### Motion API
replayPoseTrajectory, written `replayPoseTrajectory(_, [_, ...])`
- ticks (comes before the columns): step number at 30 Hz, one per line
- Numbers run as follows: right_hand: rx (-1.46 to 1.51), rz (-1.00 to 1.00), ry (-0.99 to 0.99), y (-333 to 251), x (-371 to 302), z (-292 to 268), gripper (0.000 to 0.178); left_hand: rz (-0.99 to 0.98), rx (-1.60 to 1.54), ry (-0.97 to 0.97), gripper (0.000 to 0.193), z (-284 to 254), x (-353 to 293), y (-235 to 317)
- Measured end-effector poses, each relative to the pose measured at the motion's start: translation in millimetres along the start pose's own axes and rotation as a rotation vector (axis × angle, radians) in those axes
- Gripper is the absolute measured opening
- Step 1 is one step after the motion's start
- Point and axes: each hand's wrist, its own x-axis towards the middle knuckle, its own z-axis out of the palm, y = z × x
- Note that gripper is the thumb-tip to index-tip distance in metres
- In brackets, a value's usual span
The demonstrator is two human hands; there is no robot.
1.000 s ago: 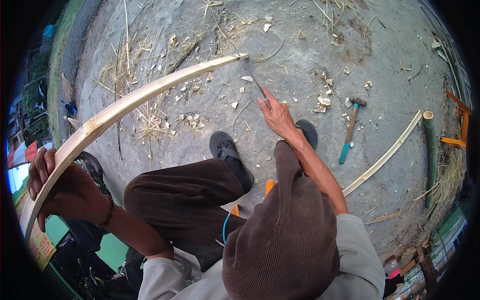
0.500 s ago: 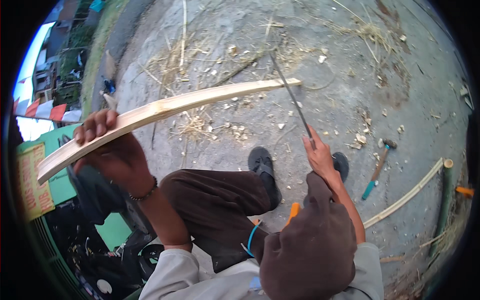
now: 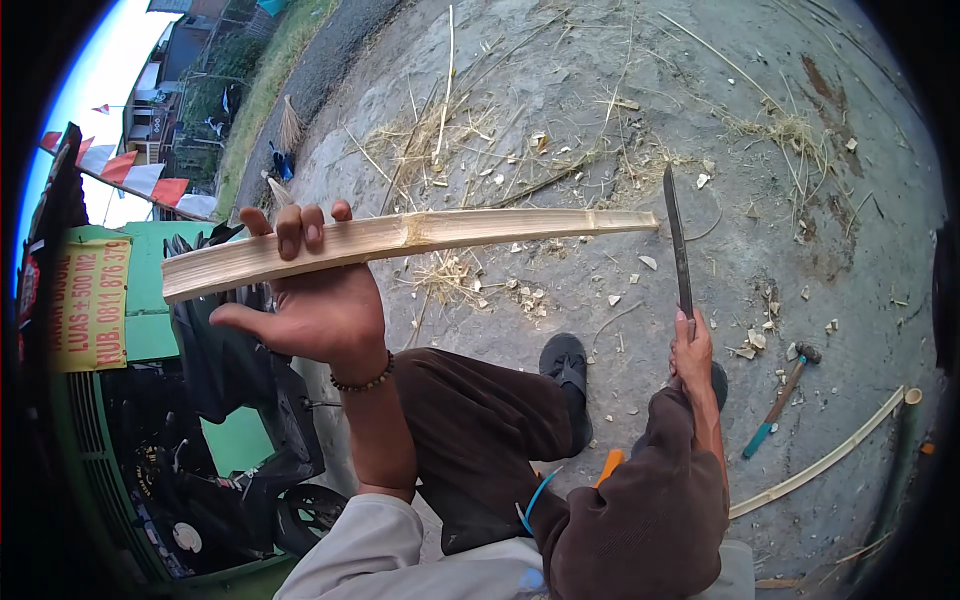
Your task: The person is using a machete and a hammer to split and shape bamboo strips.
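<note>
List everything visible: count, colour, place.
Strip: one, pale, upper middle
Knife: one, grey, right of strip
Second strip: one, pale, lower right
Pole: one, dark green, right edge
Hammer: one, teal-brown handle, right
Chips: many, pale, scattered
Motorbike: at least one, black, lower left
Banner: one, yellow, left
Flags: several, red and white, upper left
Loop: one, blue, lower middle
Sandals: two, black, right of centre
Left hand: one, bare, holding strip
Right hand: one, bare, holding knife

Left hand upright, fingers curled, thumb out; right hand clenched
</note>
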Motion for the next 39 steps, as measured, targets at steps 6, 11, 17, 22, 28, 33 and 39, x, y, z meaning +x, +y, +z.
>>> replayPoseTrajectory(6, [0.106, 0.03, -0.032, 7.5, -17.9, -8.4, 0.037, 0.019, 0.182, 0.119, 0.058, -7.5, 7.1, -3.4])
replayPoseTrajectory(11, [-0.159, -0.124, -0.008, -12.3, -39.6, -19.2, 0.038, 0.139, 0.657, 0.213, 0.061, 8.6, 9.0, -6.7])
replayPoseTrajectory(17, [-0.331, -0.725, -0.371, -154.1, -97.3, -8.3, 0.051, 0.066, 0.985, 0.223, 0.06, 25.4, 1.9, 19.2])
replayPoseTrajectory(22, [-0.493, -0.976, -0.544, -226.2, -110.9, 9.6, 0.064, -0.124, 1.11, 0.248, 0.043, 36.0, -8.6, 33.4])
replayPoseTrajectory(28, [-0.655, -0.882, -0.638, -248.4, -124.5, 16.7, 0.067, 0.181, 1.122, 0.29, 0.041, 30.6, -23.8, 26.7])
replayPoseTrajectory(33, [-0.549, -0.859, -0.474, -192.8, -94.2, 21.4, 0.058, 0.23, 1.222, 0.338, 0.031, 39.0, -21.7, 22.3])
replayPoseTrajectory(39, [-0.634, -0.597, -0.422, -173.1, -57.0, 4.9, 0.045, 0.235, 1.22, 0.322, 0.03, 22.6, -16.2, 15.6])
